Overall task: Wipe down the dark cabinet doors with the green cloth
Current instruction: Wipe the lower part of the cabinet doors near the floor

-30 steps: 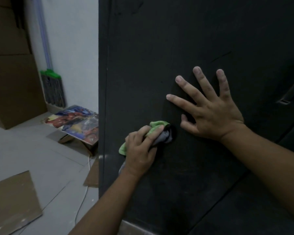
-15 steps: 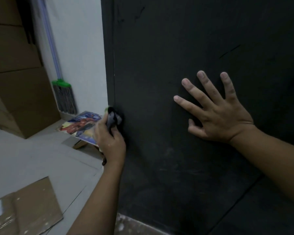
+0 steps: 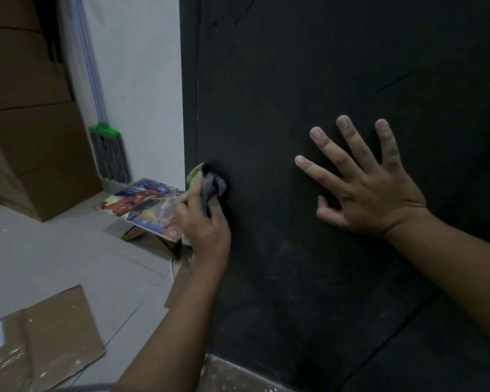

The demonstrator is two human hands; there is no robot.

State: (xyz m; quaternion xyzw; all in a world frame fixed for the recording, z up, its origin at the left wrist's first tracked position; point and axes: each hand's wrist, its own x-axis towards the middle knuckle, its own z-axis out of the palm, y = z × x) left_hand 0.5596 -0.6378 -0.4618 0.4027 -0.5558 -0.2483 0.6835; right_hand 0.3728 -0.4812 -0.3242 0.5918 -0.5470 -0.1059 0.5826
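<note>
The dark cabinet door (image 3: 309,80) fills the right two thirds of the view, matte black with faint dusty smears low down. My left hand (image 3: 204,224) grips the bunched green cloth (image 3: 207,179), green at its left edge and grey in the folds, and presses it against the door close to its left edge. My right hand (image 3: 362,190) lies flat on the door to the right, fingers spread, holding nothing. Part of the cloth is hidden behind my left hand.
Left of the cabinet a white wall (image 3: 142,80) meets a grey tiled floor. A mop with a green head (image 3: 106,137) leans in the corner beside stacked cardboard boxes (image 3: 31,123). A colourful picture board (image 3: 145,207) and flat cardboard (image 3: 40,340) lie on the floor.
My left hand swept the cloth left and up from beside my right thumb to the door's left edge, then shifted slightly right. My right hand stayed flat on the door.
</note>
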